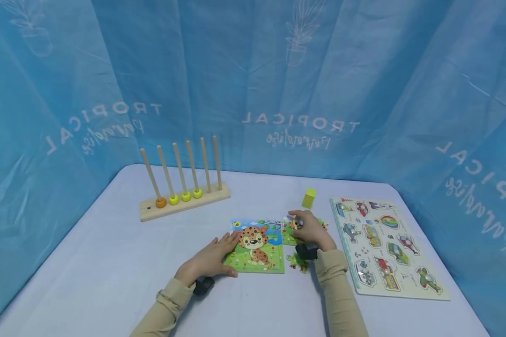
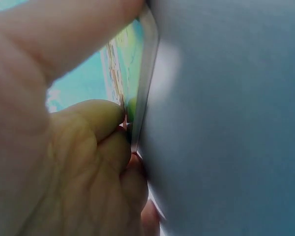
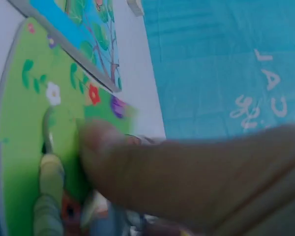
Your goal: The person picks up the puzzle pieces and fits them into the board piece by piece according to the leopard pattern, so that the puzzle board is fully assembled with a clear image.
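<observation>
A puzzle board with a leopard cub picture [image 1: 257, 243] lies flat in front of me. My left hand [image 1: 212, 255] rests at its left side, fingertips on the picture's edge and the thumb by the near corner. In the left wrist view, the board's edge [image 2: 146, 78] runs past the thumb and bent fingers. My right hand [image 1: 311, 229] is over loose leopard puzzle pieces right of the board, its thumb and fingers bent around a piece. The right wrist view shows the blurred thumb [image 3: 108, 152] at a green flowered piece [image 3: 39, 118]. Another green piece [image 1: 298, 263] lies below that hand.
A wooden peg stand [image 1: 185, 206] with orange and yellow beads stands at the back left. A yellow block [image 1: 308, 198] stands behind the right hand. At the right lies a large knobbed vehicle puzzle board [image 1: 388, 250]. Blue curtains [image 1: 253, 84] surround the white table [image 1: 109, 262].
</observation>
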`<state>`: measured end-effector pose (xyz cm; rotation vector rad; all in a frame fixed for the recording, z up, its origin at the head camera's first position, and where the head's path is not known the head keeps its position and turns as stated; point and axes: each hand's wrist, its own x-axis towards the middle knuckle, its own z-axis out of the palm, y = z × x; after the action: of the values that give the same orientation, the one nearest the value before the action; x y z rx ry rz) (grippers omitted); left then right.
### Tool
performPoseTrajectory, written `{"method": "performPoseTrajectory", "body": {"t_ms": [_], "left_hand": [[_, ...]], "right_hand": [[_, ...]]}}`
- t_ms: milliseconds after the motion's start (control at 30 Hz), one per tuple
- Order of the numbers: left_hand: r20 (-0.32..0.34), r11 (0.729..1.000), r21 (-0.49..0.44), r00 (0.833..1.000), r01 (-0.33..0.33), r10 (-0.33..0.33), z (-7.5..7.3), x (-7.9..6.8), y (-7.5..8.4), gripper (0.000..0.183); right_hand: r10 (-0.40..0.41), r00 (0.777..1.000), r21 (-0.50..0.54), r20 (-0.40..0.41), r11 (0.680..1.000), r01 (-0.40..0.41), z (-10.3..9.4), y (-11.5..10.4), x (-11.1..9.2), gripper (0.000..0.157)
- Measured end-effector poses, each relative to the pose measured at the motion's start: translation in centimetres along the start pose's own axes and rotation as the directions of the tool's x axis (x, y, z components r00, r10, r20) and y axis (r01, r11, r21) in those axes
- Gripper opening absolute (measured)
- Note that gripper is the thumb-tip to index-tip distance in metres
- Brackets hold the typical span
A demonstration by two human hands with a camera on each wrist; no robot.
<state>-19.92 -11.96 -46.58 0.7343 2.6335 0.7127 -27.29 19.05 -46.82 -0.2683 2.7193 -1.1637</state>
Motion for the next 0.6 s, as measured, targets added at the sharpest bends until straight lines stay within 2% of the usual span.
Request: {"method": "performPoseTrajectory", "body": {"t_ms": [67,200,267,367,600], "left_hand": [[-0.002,1.000,0.007,1.000,0.004,-0.004,0.02,0.02,0.02,0.098],[-0.005,1.000,0.004,1.000,0.004,-0.004,-0.02,0.01,0.06,0.098],[-0.005,1.000,0.000,1.000,0.002,-0.002,0.03,0.00,0.01,0.098],[-0.006,1.000,0.000,1.000,0.001,-0.001,0.11,0.02,-0.10,0.098],[-0.010,1.000,0.000,1.000,0.004,-0.004,0.14,0.01,-0.08,0.098]], "right_hand": [[0.014,1.000,-0.036,-0.022,0.999,-0.015,0.02,-0.42,-0.15,0.046],[0.049,0.998,-0.088,-0.050,0.995,-0.054,0.02,-0.94,-0.37,0.020],[0.056,0.997,-0.109,-0.055,0.992,-0.062,0.06,-0.91,-0.41,0.013],[0.055,0.996,-0.127,-0.067,0.990,-0.063,0.04,-0.74,-0.45,0.008],[0.015,0.995,-0.136,-0.102,0.990,-0.029,0.21,-0.40,-0.30,0.010]]}}
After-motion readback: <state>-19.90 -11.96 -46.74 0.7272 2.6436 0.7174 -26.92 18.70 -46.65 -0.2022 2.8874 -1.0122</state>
